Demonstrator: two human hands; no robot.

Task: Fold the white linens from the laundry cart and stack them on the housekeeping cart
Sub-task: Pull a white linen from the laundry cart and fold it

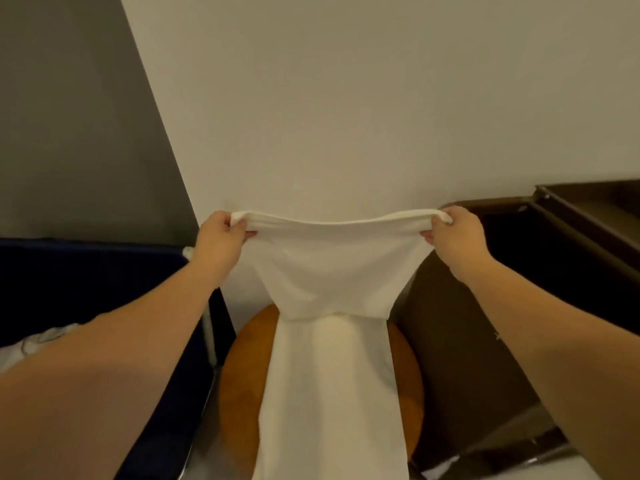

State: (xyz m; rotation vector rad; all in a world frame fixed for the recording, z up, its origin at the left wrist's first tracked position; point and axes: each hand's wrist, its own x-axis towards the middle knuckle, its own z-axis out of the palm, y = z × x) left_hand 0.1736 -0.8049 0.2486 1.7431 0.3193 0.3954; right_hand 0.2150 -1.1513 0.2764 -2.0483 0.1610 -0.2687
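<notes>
A long white linen [332, 271] hangs stretched between both hands in front of the wall. My left hand [220, 237] grips its upper left corner and my right hand [457, 233] grips its upper right corner, both raised at the same height. The cloth sags between them, narrows lower down, and drapes over a round wooden stool [242, 375]. The dark blue laundry cart [104, 271] stands on the left with white linens [38, 341] inside. On the right stands the dark brown housekeeping cart [571, 244].
A pale wall [346, 98] rises straight ahead, with a grey section [69, 116] on the left. The stool fills the narrow gap between the two carts. The metal frame [207, 327] of the laundry cart runs beside the stool.
</notes>
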